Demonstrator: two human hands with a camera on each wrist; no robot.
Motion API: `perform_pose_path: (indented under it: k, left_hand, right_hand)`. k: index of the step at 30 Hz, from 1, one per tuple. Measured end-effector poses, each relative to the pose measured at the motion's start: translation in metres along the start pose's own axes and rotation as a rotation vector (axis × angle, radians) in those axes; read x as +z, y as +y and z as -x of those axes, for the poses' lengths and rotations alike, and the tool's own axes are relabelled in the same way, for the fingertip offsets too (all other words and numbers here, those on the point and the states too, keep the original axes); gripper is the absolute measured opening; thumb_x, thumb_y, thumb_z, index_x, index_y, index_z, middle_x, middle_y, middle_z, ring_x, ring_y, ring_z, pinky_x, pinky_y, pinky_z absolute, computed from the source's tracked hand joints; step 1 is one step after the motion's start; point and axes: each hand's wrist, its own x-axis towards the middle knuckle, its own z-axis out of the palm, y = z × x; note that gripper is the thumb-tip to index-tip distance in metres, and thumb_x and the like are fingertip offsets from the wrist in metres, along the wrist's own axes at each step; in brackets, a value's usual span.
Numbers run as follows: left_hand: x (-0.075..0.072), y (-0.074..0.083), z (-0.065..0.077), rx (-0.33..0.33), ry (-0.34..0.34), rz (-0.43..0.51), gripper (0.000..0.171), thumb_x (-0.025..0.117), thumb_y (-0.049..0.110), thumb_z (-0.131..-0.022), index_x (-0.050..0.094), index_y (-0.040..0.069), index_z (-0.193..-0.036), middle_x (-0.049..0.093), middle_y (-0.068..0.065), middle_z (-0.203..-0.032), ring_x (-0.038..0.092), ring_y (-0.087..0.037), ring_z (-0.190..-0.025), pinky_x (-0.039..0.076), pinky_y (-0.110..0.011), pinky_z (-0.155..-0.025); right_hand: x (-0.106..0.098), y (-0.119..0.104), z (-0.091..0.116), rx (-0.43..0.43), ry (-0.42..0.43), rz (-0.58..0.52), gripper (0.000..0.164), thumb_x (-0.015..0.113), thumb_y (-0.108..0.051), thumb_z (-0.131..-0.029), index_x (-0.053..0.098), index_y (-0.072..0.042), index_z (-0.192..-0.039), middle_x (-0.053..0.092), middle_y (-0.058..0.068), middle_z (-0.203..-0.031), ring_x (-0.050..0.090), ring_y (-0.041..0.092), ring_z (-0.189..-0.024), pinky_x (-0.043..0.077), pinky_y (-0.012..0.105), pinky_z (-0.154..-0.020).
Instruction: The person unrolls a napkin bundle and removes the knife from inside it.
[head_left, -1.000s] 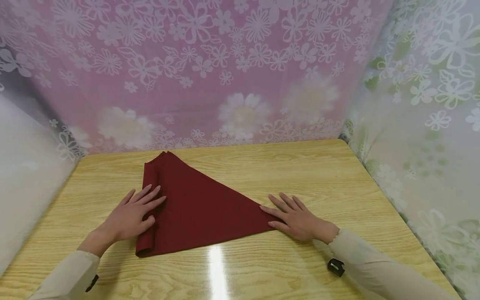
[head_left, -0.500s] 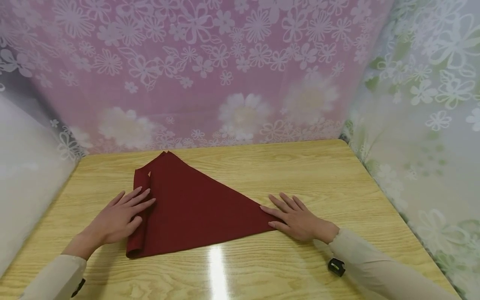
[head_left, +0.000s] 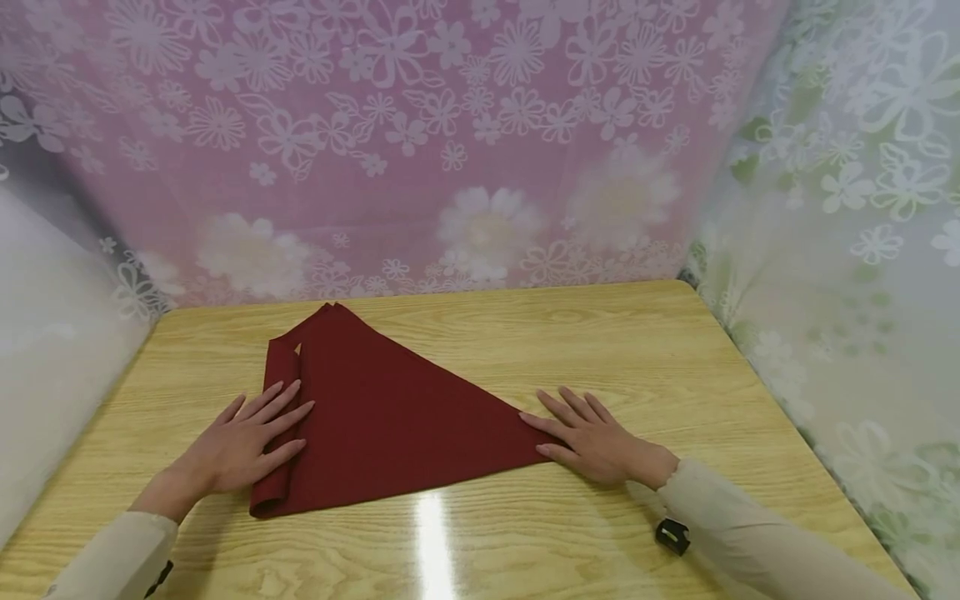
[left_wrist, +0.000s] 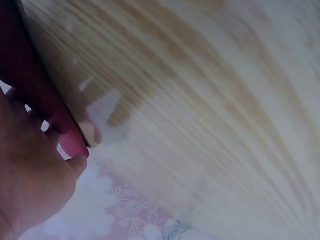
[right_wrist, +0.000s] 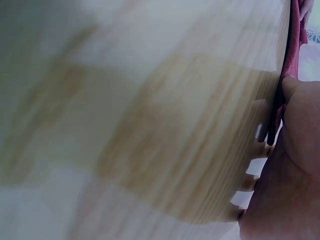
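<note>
A dark red cloth lies on the table, folded to a shape that narrows toward the right. Its left edge is rolled or folded over into a thick band. Across that band rests my left hand, fingers spread and fairly straight. In the left wrist view the hand touches the red cloth. At the narrow right tip, my right hand lies flat, its index finger and thumb on the cloth and the other fingers over the wood. The right wrist view shows that hand beside the cloth's edge.
The light wood-grain table has a bright reflection near its front. Pink floral fabric stands behind the table, and a pale floral sheet borders the right side. A black buckle is by the right sleeve.
My left hand has shifted left, and the rolled left edge of the cloth has moved left with it, widening the flat part. Its fingers and thumb now spread more. My right hand stays in place.
</note>
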Motion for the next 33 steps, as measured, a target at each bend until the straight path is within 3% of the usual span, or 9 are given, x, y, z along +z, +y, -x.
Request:
perform_pose_path:
  k: [10, 18, 26, 33]
  left_hand:
    - [0.017, -0.011, 0.000, 0.002, 0.033, -0.017, 0.062, 0.041, 0.051, -0.099, 0.030, 0.021, -0.152, 0.018, -0.007, -0.158, 0.011, -0.026, -0.144, 0.008, -0.060, -0.109]
    - [0.001, 0.006, -0.003, -0.061, -0.021, 0.012, 0.061, 0.040, 0.053, -0.099, 0.041, 0.015, -0.147, 0.025, -0.011, -0.155, 0.020, -0.033, -0.141, 0.010, -0.062, -0.107]
    - [-0.011, 0.011, -0.010, 0.003, -0.054, -0.087, 0.050, 0.049, 0.031, -0.099, 0.045, 0.012, -0.145, 0.030, -0.014, -0.152, 0.023, -0.036, -0.139, 0.012, -0.062, -0.107]
    - [-0.013, 0.011, -0.012, -0.001, -0.069, -0.053, 0.049, 0.051, 0.023, -0.096, 0.047, 0.012, -0.143, 0.032, -0.015, -0.151, 0.023, -0.037, -0.139, 0.012, -0.062, -0.107]
  right_hand:
    - [-0.010, -0.007, 0.001, -0.031, 0.029, -0.001, 0.049, 0.039, -0.038, -0.104, 0.034, -0.025, -0.150, 0.019, 0.015, -0.156, 0.014, 0.044, -0.140, 0.013, 0.065, -0.105]
    - [-0.011, -0.008, 0.002, -0.034, 0.008, -0.013, 0.049, 0.038, -0.039, -0.104, 0.032, -0.026, -0.151, 0.017, 0.014, -0.157, 0.013, 0.044, -0.140, 0.013, 0.066, -0.105]
    - [-0.010, -0.006, 0.001, -0.026, 0.004, -0.010, 0.050, 0.038, -0.040, -0.103, 0.034, -0.025, -0.151, 0.018, 0.014, -0.157, 0.012, 0.043, -0.141, 0.012, 0.066, -0.106]
    - [-0.013, -0.009, 0.002, -0.011, -0.022, 0.004, 0.050, 0.038, -0.040, -0.104, 0.034, -0.023, -0.151, 0.017, 0.014, -0.157, 0.011, 0.042, -0.141, 0.012, 0.065, -0.107]
